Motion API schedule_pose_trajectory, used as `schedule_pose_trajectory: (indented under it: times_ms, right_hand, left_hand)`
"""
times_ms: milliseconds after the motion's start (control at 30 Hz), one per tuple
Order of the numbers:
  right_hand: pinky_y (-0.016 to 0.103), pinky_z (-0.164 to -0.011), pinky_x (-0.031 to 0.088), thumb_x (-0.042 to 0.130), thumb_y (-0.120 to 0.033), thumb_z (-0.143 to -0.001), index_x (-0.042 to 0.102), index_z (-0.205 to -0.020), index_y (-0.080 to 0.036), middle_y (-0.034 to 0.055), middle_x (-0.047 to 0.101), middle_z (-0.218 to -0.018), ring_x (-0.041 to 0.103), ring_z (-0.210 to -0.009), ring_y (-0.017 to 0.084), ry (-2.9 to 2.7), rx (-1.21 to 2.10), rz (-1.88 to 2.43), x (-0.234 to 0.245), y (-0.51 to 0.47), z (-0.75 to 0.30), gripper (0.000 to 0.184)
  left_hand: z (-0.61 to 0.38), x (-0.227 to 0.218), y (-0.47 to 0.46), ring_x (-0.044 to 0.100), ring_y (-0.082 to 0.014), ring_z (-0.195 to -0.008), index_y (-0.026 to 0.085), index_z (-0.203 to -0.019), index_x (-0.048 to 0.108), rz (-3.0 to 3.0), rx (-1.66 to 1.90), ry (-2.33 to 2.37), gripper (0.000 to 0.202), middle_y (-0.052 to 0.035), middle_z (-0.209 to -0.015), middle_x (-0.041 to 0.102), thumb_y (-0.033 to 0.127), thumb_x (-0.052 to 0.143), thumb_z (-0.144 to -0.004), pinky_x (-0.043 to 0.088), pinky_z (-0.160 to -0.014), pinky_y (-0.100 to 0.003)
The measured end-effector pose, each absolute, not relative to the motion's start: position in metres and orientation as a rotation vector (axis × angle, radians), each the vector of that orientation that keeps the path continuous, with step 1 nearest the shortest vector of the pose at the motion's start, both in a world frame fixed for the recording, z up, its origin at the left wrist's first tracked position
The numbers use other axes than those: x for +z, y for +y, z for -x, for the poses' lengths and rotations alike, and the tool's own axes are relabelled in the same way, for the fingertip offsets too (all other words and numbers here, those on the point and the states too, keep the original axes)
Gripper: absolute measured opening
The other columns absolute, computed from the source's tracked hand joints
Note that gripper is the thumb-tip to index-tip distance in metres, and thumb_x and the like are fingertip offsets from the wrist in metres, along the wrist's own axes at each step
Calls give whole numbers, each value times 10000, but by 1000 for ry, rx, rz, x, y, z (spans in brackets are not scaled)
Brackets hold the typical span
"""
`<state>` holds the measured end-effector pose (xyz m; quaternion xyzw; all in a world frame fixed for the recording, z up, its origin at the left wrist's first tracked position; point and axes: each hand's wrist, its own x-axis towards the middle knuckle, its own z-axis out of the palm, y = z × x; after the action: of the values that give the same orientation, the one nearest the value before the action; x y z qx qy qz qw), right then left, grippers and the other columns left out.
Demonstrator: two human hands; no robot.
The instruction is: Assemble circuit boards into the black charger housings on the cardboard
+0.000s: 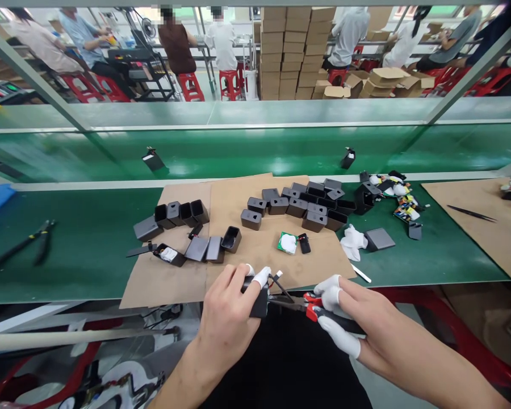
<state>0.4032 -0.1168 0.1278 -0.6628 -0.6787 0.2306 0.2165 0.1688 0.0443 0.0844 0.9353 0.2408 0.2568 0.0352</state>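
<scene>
My left hand [234,304], white finger cots on some fingertips, is wrapped round a small black plastic case [260,304]. Thin wires with a white connector [277,275] stick out of the case's right end. In my right hand [344,309] are long-nose pliers [313,307] with red and black handles; their jaws reach the open right end of the case. What the jaws grip there is too small to make out. Beyond my hands, on brown cardboard [247,267], lie a green circuit board with a white pad [288,242] and a small black part [304,243].
Several black cases stand in groups on the cardboard, left [183,215] and right [298,207]. Cutting pliers [25,244] lie at far left. Circuit parts [402,199], a crumpled white cloth [353,242] and tweezers [471,213] are on the right. A moving-belt-like green surface [238,153] runs behind the bench.
</scene>
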Motion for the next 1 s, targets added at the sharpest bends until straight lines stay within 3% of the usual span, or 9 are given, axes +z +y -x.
schedule_pose_trajectory:
  times_ms: [133, 300, 467, 600, 833, 1000]
  right_hand:
    - [417, -787, 607, 516, -409, -1115, 624, -1208, -255, 73, 749, -1029, 768, -926, 284, -1912, 508, 1939, 117, -112, -398, 210]
    - [344, -587, 419, 558, -529, -1108, 589, -902, -255, 15, 678, -793, 673, -634, 230, -2044, 578, 1991, 103, -99, -398, 344]
    - [328, -550, 307, 533, -506, -1128, 605, -905, -249, 9, 657, -755, 653, -578, 207, -2126, 508, 1911, 100, -95, -404, 347]
    - [340, -536, 301, 484, -515, -1142, 631, -950, -245, 19, 656, -768, 664, -585, 219, -2206, 423, 1853, 103, -102, -411, 362]
    - [353, -541, 349, 420, -522, -1157, 618, -976, -252, 17, 643, -795, 639, -587, 221, -2272, 384, 1799, 100, -113, -421, 382]
    - [349, -586, 394, 439, -527, -1153, 595, -1010, -253, 24, 668, -870, 679, -672, 239, -2226, 526, 1879, 101, -106, -425, 345]
  left_hand:
    - [-169, 78, 46, 566, -260, -862, 191, -1011, 671, -2946, 706, 802, 197, -99, -1024, 666, 37, 642, -893, 486, -718, -393]
    - [-167, 73, 53, 595, -248, -830, 207, -993, 635, -3042, 555, 708, 287, -68, -960, 670, -9, 612, -804, 469, -707, -377]
    - [-165, 85, 62, 585, -224, -727, 232, -872, 574, -3055, 526, 586, 218, -24, -817, 630, 47, 601, -758, 428, -623, -368]
    - [-163, 96, 62, 570, -204, -681, 231, -877, 581, -3074, 539, 521, 171, -1, -779, 618, 84, 599, -792, 402, -596, -363]
    - [-166, 104, 53, 579, -196, -670, 217, -911, 600, -3106, 526, 501, 258, 6, -786, 632, 36, 562, -731, 397, -582, -352]
    - [-171, 99, 55, 575, -203, -695, 221, -884, 585, -3131, 579, 503, 201, 1, -793, 636, 45, 591, -788, 427, -594, -351]
